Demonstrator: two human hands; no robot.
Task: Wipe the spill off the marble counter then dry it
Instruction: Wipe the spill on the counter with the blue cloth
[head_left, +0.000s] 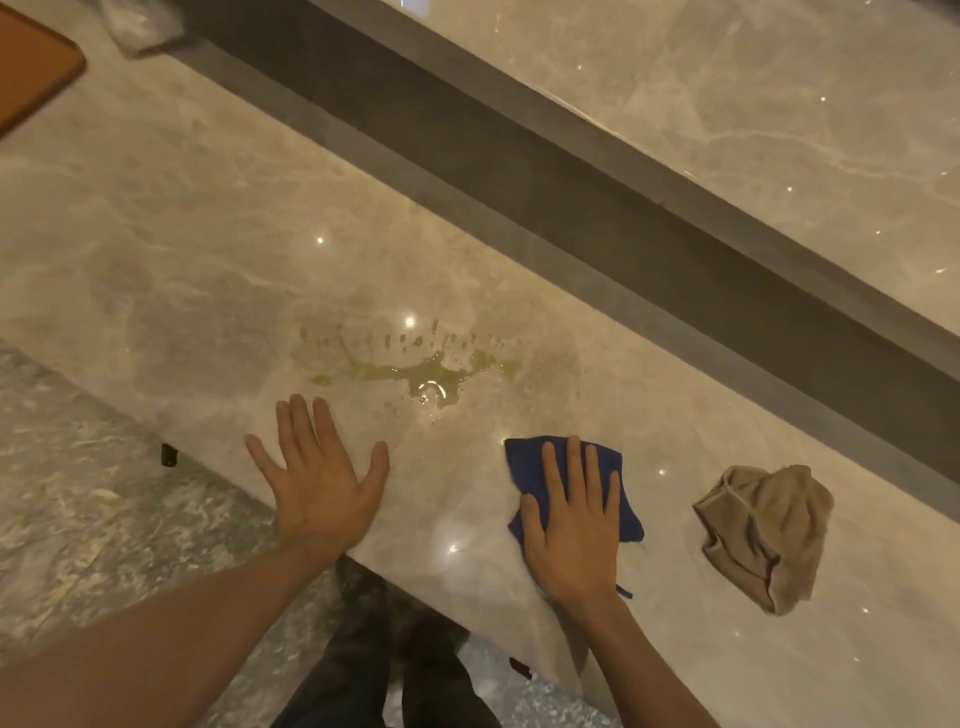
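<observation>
Wiping step pending: right hand (571, 525) flat on blue cloth (524, 467), left hand (319, 478) open on worktop (182, 234). Spill (431, 376) at 11 o'clock from cloth; needs sweep there.

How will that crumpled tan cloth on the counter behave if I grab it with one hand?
The tan cloth lies bunched in soft folds, so it will probably go floppy and sag open when lifted. It looks like thin fabric, likely light. On the glossy marble counter it would probably slide easily if pushed, not roll.
</observation>
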